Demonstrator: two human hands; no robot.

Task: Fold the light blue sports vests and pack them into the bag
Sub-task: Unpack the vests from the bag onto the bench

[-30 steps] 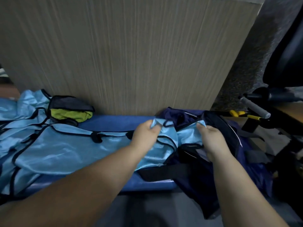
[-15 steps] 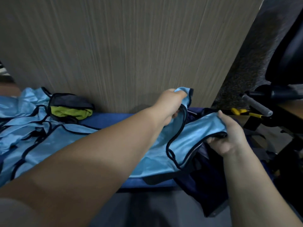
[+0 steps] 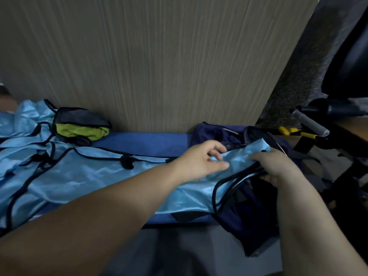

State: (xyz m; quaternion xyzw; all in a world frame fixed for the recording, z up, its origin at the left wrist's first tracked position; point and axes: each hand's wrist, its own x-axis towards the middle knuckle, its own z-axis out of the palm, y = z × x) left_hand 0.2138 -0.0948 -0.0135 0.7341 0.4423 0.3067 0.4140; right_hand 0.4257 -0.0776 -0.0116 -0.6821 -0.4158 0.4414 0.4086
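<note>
At the blue mat's [image 3: 149, 142] right end: right hand [image 3: 278, 168] grips the light blue vest [image 3: 189, 196] by its bunched trim over the navy bag [image 3: 249, 226]; left hand [image 3: 201, 160], fingers loosely spread, rests on it. Cloth likely light, limp, slippery; the trim should give the surest hold.

Light blue vests [image 3: 65, 176] with black trim, navy bag [image 3: 245, 212], blue mat [image 3: 143, 142], lime-green cloth [image 3: 81, 132], beige vertically streaked wood-grain panel [image 3: 159, 62].

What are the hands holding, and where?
The right hand grips a light blue vest by its black-trimmed edge; the left hand only rests on it.
</note>
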